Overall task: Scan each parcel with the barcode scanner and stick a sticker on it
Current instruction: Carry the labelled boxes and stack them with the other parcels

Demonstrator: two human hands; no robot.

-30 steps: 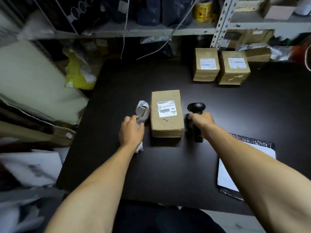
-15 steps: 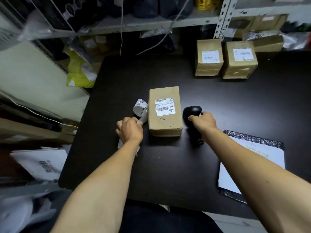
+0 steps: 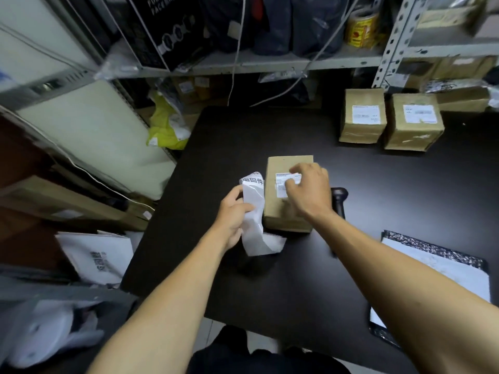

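Head view: right hand [image 3: 307,190] over parcel [image 3: 278,209]; bare table [image 3: 378,184] rightward.

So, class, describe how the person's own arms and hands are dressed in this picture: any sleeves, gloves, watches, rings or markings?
Both forearms are bare right up to the bottom edge of the picture, so no sleeve shows. The left hand and right hand wear no gloves. No watch, band or ring is visible on either wrist or on the fingers that show, and no markings can be made out. Below, between the arms, dark clothing is visible.
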